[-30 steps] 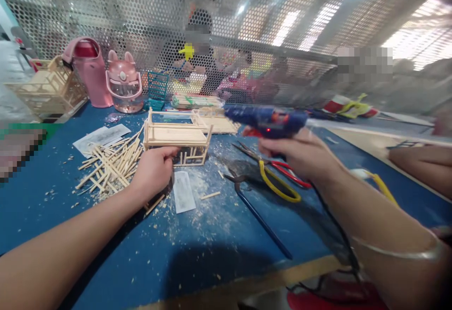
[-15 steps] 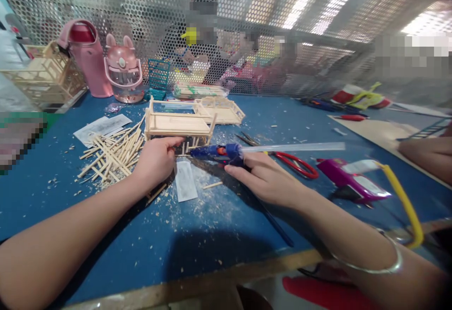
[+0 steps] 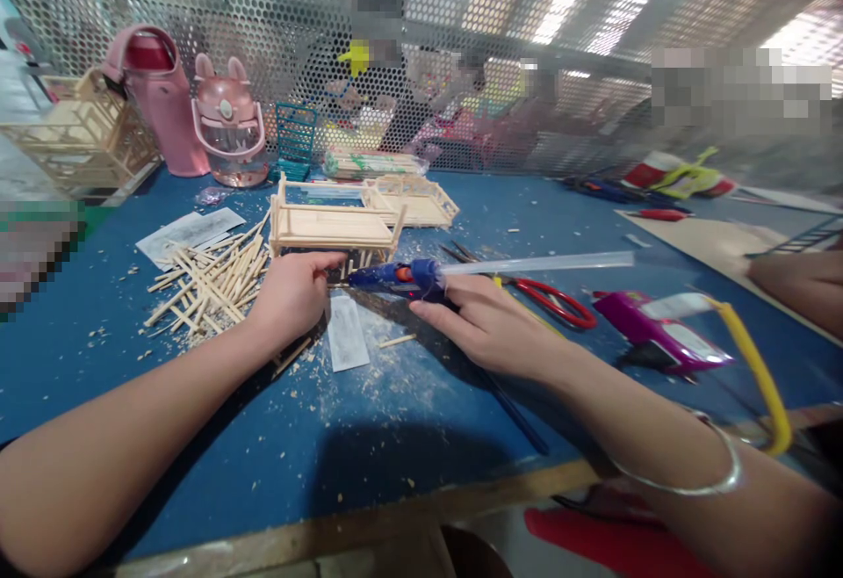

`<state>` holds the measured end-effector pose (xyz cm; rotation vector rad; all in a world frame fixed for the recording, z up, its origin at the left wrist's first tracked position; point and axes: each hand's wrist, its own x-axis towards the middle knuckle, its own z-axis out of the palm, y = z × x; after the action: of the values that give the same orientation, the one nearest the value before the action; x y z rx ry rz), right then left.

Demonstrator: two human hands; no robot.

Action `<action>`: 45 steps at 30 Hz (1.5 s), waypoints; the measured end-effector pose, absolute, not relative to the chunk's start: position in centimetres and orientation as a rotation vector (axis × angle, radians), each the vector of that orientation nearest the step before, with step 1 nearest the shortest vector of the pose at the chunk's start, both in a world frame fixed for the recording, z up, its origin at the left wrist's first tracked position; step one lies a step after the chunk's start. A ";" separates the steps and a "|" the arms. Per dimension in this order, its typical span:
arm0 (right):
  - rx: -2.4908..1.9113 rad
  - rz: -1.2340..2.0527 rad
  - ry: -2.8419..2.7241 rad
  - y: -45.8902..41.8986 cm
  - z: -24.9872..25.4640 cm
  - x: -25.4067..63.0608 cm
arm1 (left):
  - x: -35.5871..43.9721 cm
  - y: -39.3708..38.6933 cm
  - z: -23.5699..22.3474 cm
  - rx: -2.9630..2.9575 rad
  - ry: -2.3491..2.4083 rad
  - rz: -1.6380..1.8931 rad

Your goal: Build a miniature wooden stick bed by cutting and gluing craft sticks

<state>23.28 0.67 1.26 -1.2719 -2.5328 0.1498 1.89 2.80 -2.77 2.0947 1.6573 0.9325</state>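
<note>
My right hand point(image 3: 474, 319) grips a blue hot glue gun point(image 3: 401, 276). A long clear glue stick point(image 3: 540, 264) sticks out of the gun's back end. Its nozzle points left, at a small frame of thin wooden sticks point(image 3: 349, 267) by my left fingertips. My left hand point(image 3: 293, 297) is closed around the left side of this frame, index finger stretched along its top; the thumb side is partly hidden. Right behind stands a model built from wooden sticks point(image 3: 335, 228), with a second stick model point(image 3: 414, 205) behind it to the right.
A pile of loose sticks point(image 3: 214, 284) lies left of my hand, a white paper slip point(image 3: 348, 332) in front. Red-handled pliers point(image 3: 553, 301) and a purple glue gun point(image 3: 659, 332) lie right. Two pink bottles point(image 3: 230, 126) stand back left before a perforated metal screen. Another person's arm point(image 3: 796, 284) rests at right.
The glue gun has shifted slightly left and up with my right hand, its nozzle closer to my left fingertips. My left hand has hardly moved.
</note>
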 end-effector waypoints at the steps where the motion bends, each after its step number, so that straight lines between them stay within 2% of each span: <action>1: -1.268 0.143 -2.534 0.7 1.3 23.2 | 1.9 2.8 -2.8 2.096 1.654 0.936; 45: -1.291 0.100 -2.546 0.8 1.3 23.8 | 1.9 2.6 -2.6 2.084 1.670 0.919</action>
<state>23.77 0.81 1.34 -1.2909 -2.5461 0.1000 1.93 2.63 -2.58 2.0843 1.6699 0.9194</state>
